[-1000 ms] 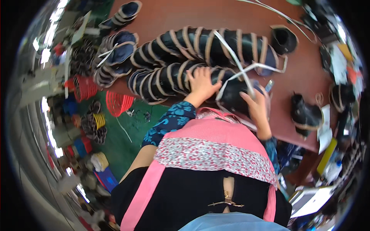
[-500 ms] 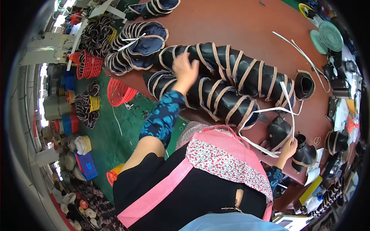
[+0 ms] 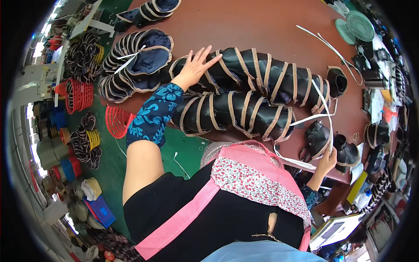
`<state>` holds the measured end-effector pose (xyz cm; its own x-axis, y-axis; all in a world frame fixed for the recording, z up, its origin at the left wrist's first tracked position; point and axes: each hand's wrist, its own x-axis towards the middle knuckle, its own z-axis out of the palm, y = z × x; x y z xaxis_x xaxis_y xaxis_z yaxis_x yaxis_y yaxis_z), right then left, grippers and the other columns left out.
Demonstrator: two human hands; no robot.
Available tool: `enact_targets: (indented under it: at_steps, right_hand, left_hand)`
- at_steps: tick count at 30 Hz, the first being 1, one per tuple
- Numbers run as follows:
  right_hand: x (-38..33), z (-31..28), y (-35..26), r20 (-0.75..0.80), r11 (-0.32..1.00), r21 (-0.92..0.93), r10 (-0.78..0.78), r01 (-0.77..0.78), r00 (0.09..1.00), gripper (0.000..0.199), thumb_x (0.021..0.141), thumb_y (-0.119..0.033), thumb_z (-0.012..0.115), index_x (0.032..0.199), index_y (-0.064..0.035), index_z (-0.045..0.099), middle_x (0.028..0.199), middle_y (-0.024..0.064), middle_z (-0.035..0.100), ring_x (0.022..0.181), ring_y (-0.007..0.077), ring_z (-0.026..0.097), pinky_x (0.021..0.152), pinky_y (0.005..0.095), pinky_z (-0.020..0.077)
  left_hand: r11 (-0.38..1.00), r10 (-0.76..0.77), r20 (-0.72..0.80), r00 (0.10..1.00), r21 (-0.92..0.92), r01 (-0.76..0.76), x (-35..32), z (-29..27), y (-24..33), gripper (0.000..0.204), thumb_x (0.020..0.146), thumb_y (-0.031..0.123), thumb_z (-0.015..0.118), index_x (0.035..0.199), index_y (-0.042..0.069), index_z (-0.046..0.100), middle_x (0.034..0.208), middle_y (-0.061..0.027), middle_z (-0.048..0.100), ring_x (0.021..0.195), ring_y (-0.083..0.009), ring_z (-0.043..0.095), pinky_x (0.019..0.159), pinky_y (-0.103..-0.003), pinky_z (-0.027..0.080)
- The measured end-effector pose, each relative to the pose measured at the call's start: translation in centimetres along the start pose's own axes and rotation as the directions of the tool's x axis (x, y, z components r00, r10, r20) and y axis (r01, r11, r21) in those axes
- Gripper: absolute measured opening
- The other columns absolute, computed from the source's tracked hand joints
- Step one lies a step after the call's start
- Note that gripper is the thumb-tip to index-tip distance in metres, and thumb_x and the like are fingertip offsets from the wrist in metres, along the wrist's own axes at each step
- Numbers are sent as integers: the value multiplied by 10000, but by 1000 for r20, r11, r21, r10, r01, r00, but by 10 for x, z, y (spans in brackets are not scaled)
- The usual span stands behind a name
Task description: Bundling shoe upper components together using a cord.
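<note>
Across a reddish-brown tabletop (image 3: 279, 24) beside a green floor (image 3: 181, 155) lie two long rows of nested, tan-edged black shoe uppers (image 3: 227, 112). A red plastic basket (image 3: 117, 122) stands left. The hands are well apart: the left hand (image 3: 194, 70), fingers spread, is at the far row's left end, contact unclear; the right hand (image 3: 326, 160) pinches a flat white strap (image 3: 323, 115) near the rows' right ends. Writing along the cluttered right edge is too small to read.

Downward head-worn view (wide fisheye)
</note>
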<state>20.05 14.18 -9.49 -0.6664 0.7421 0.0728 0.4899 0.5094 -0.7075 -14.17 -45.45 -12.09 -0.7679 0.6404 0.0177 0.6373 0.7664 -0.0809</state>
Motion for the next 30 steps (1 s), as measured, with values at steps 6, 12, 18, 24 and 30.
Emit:
enact_targets:
  at_steps: [6, 12, 18, 24, 30]
  right_hand:
    - [-33, 4, -5, -6, 998, 62, 15, -15, 1000, 184, 1096, -163, 676, 1091, 2, 757, 742, -7, 623, 685, 73, 564, 627, 282, 446]
    - [-66, -1, 5, 20, 998, 24, 50, -51, 999, 171, 1094, -131, 664, 1111, 10, 760, 784, -7, 635, 725, 77, 573, 670, 256, 459]
    - [-82, 4, 0, 14, 992, 77, 97, -98, 995, 142, 1062, -124, 702, 1098, -7, 774, 754, 5, 652, 691, 79, 589, 638, 268, 458]
    - [-89, 18, -7, 68, 978, 177, 102, -112, 993, 150, 1067, -131, 701, 1099, -10, 784, 745, 14, 658, 714, 83, 604, 663, 276, 474]
    - [-94, 29, -3, 84, 975, 166, 138, -151, 987, 139, 1053, -116, 710, 1107, -7, 778, 760, 21, 670, 707, 86, 614, 653, 281, 476]
  left_hand:
    - [1000, 15, 127, 992, 3, -15, 4, 0, -4, 1133, 896, -167, 615, 1771, 427, 209, 1826, -168, 198, 1622, -397, 360, 1285, -680, 315]
    - [999, 24, 129, 991, -48, -18, 24, -5, -3, 862, 896, -55, 675, 1633, 352, 489, 1757, -172, 351, 1577, -386, 433, 1217, -643, 421]
    - [941, -326, 202, 924, -24, 337, 113, -43, 62, 1028, 990, 909, 403, 1028, -8, 866, 1236, -211, 794, 1375, -387, 639, 1048, -566, 549]
    - [930, -352, 651, 672, 162, 331, 193, -35, 93, 1225, 816, 1089, 275, 1230, 86, 843, 1197, -135, 829, 1107, -360, 810, 916, -490, 643]
    - [945, -289, 626, 725, 67, 319, 210, -35, 115, 1113, 862, 1028, 434, 1422, 124, 765, 1465, -109, 738, 1421, -319, 657, 1151, -459, 517]
